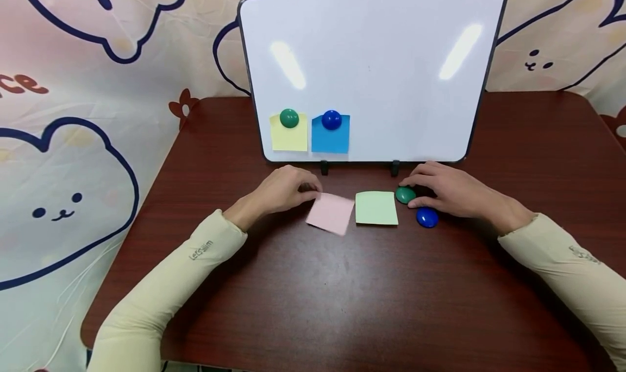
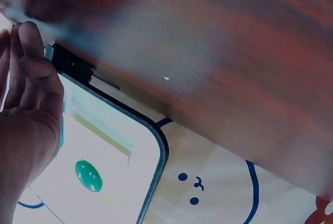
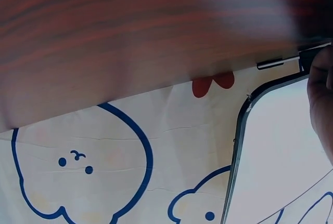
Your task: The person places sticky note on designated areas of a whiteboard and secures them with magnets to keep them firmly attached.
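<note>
Two sleeved arms (image 1: 168, 271) to see, stretching inward from lower left and lower right of the head frame, with left elbow bent. Pinching the pink note (image 1: 331, 214), slightly blurred at mid-frame, by its upper left corner in the left hand (image 1: 287, 189), just left of a pale green note (image 1: 375, 209). Gripping a green magnet (image 1: 405, 195) right of centre between curled thumb and fingers of the right hand (image 1: 451, 190), just beside a blue magnet (image 1: 427, 218). Beneath, a glossy dark red-brown counter (image 1: 342, 301); at upper centre, a black-rimmed whiteboard (image 1: 381, 79); behind, cartoon-printed cloth (image 1: 171, 62).
</note>
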{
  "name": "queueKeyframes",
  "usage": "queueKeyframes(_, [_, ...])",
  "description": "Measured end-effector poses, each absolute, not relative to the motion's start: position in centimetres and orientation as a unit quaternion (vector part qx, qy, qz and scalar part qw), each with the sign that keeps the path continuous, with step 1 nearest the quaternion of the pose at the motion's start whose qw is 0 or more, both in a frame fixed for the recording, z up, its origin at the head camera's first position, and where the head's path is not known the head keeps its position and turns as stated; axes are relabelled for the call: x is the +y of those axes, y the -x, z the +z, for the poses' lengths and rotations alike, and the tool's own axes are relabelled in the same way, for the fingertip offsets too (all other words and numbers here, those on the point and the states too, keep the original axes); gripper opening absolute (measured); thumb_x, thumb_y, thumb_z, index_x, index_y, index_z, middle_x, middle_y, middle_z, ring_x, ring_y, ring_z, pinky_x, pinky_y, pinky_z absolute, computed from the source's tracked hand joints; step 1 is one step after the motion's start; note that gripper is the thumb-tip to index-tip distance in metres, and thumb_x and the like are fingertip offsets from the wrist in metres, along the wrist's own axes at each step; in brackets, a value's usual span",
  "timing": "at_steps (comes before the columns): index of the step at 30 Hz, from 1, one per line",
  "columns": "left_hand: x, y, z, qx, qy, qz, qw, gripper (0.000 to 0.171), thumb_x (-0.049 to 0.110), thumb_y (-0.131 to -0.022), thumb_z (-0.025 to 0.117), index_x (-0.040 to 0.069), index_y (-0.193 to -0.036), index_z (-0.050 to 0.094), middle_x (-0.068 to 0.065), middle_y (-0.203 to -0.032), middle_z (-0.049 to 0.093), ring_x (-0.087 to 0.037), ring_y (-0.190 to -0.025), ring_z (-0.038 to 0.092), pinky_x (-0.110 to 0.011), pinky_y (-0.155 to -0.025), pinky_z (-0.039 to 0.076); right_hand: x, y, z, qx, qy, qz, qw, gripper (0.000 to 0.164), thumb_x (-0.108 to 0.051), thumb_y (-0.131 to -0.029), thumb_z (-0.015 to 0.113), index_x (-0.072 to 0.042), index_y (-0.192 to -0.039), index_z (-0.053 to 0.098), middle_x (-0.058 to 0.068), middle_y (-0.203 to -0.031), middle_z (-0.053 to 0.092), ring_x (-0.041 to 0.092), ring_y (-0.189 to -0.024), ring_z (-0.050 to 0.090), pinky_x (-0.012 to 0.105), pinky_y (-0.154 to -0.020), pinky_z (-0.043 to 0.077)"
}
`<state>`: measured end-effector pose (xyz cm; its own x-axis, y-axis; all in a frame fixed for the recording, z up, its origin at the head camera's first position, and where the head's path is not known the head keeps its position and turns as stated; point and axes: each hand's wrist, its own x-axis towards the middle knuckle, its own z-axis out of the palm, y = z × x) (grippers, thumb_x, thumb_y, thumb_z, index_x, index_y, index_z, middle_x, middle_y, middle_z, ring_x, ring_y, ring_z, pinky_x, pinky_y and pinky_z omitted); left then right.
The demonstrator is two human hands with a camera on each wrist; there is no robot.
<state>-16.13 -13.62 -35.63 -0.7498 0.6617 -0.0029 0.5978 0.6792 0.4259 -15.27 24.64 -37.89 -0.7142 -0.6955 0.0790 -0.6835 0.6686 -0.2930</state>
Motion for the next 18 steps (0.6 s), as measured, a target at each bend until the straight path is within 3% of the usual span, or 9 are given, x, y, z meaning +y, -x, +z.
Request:
queueKeyframes(9, [-13.73, 16.24, -35.52, 0.915, -0.333, 0.217, 0.073, 0.008, 0.018, -0.092, 0.071, 0.019, -0.099, 0.076, 0.005, -0.092, 0.075, -0.01, -0.085, 0.066, -0.032, -0.079, 0.054, 24.61, 15.29, -37.89, 0.903, 0.399, -0.159, -0.011, 0.038, -0.032, -0.087, 0.077, -0.018, -0.122, 0.068, -0.004, -0.117, 0.065, 0.015, -0.114, 0.056, 0.04, -0.093, 0.052])
queueKeyframes(18, [-13.93, 16.07, -35.22, 0.919, -0.312, 0.233, 0.069, 0.008, 0.018, -0.094, 0.069, 0.018, -0.101, 0.073, 0.002, -0.093, 0.073, -0.012, -0.086, 0.067, -0.032, -0.079, 0.055, 24.62, 15.35, -38.02, 0.906, 0.389, -0.164, 0.017, 0.039, -0.035, -0.088, 0.076, -0.02, -0.123, 0.067, -0.003, -0.123, 0.06, 0.017, -0.12, 0.052, 0.042, -0.095, 0.052])
